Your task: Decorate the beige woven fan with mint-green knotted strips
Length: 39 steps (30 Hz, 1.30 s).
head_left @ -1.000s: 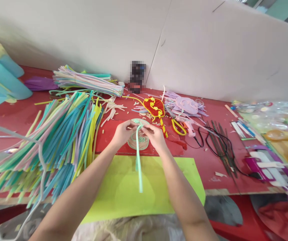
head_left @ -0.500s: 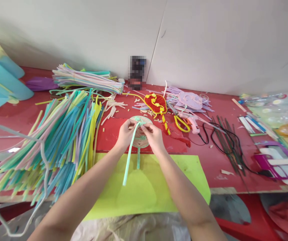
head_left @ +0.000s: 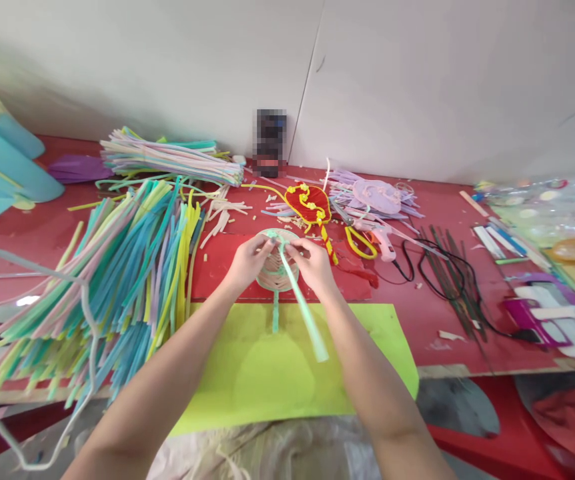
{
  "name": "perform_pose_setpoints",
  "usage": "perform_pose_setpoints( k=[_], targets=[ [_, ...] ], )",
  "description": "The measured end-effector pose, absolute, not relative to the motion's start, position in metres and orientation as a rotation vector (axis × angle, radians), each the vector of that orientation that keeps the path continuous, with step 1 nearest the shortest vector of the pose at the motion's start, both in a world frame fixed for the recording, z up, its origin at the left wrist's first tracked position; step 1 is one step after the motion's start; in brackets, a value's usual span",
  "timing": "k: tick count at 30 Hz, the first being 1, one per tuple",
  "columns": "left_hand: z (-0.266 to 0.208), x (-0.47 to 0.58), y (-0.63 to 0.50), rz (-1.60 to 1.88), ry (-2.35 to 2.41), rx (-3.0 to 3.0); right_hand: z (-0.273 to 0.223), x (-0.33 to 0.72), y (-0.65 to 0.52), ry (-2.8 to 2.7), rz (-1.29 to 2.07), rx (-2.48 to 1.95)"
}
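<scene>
Over a round pink-and-green fan (head_left: 269,283) made of pipe cleaners, my two hands work close together near its upper part. The fan lies flat, its green handle pointing toward me. Fingers of my left hand (head_left: 250,259) pinch the knotted end of a mint-green pipe cleaner (head_left: 303,310). My right hand (head_left: 312,261) pinches the same strip from the other side, thumb and forefinger closed. Its long loose end hangs toward me and to the right, below the right fingers. The exact grip points are partly covered by the fingertips.
Bundles of coloured pipe cleaners (head_left: 142,267) fill the left side. A red-and-yellow fan (head_left: 307,202), yellow-handled scissors (head_left: 360,244), a pink glue gun (head_left: 383,241) with a black cord and a lilac fan (head_left: 376,195) lie beyond my right hand. Yellow-green paper (head_left: 287,373) covers the table's front edge.
The loose end of the mint-green pipe cleaner has swung from the left of the fan's handle to the right. Both hands stay pinched near the fan's top, slightly farther apart.
</scene>
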State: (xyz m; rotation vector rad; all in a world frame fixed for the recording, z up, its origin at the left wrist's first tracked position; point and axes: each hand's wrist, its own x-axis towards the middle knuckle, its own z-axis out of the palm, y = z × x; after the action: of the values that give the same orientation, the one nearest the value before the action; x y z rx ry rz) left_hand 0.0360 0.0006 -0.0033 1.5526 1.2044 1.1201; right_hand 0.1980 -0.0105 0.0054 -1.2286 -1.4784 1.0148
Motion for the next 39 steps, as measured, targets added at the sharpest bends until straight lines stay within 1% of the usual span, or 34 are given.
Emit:
perform_pose_setpoints(
  k=[5,13,18,27,34,39],
  targets=[
    [0.002,0.031,0.001,1.078,1.185,1.592,0.006,0.199,-0.011,-1.606,0.872,-1.208],
    [0.006,0.030,0.000,1.130,1.215,1.567,0.001,0.194,-0.012,-1.482,1.080,-1.181],
    [0.006,0.032,-0.001,1.152,1.230,1.569,0.002,0.194,-0.010,-1.435,1.153,-1.170],
    [0.003,0.040,-0.005,1.253,1.318,1.527,0.000,0.190,-0.011,-1.425,1.075,-1.189],
    [0.004,0.044,-0.009,1.292,1.368,1.494,-0.003,0.183,-0.014,-1.344,1.083,-1.200],
    [0.003,0.039,-0.004,1.209,1.301,1.522,0.002,0.190,-0.012,-1.352,1.113,-1.214]
  ],
)
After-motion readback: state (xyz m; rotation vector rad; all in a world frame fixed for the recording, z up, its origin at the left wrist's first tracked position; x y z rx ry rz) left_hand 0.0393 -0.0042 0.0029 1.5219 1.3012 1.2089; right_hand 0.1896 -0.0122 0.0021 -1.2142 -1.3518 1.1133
